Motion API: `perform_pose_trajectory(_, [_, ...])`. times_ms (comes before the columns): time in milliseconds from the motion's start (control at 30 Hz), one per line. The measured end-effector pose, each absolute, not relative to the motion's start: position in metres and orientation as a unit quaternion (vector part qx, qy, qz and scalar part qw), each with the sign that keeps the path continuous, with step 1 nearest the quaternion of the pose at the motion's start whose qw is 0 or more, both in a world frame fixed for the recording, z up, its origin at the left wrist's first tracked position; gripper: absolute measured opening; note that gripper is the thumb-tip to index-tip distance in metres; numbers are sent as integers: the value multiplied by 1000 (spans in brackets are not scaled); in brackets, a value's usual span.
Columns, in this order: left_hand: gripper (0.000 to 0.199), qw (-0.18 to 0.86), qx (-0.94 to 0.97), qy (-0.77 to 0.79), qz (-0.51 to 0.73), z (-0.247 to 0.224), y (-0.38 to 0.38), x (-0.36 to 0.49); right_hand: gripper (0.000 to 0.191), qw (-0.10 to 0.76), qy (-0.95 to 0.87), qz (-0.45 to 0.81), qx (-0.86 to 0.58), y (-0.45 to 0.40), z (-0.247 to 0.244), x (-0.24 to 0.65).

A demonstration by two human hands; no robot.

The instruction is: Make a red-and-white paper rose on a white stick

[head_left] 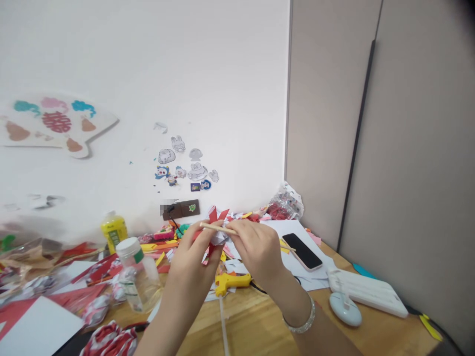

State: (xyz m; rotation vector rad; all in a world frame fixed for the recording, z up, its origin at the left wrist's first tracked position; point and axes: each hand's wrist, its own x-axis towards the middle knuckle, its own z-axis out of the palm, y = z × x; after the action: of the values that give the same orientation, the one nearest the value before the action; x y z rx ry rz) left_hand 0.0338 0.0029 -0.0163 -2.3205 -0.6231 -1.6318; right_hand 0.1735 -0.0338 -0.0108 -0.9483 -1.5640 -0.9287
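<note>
A light wooden stick [219, 229] runs crosswise between my hands, its near end by my left fingers. My right hand [260, 248] is closed around it, and the thin far end shows past the knuckles. My left hand [190, 264] pinches a folded red paper piece [213, 214] whose pointed strips stick up above the fingers. White paper shows between the two hands; how it joins the red piece is hidden. Below them on the table lies a yellow hot glue gun [233, 282] with a glue stick [223, 326] at its end.
A phone [303, 251] lies on white sheets at right, near a white power strip [367, 291] and a pale oval mouse-like device [345, 309]. At left stand a clear jar [135, 277] and a yellow bottle [114, 231]. Paper scraps crowd the wall.
</note>
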Motion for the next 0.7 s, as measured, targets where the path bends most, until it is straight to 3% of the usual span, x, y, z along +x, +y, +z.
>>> perform_pose_trajectory(700, [21,104,-803,-233,-539,-14,1,33,28,506,-621,-414,-432,-31,-17,171])
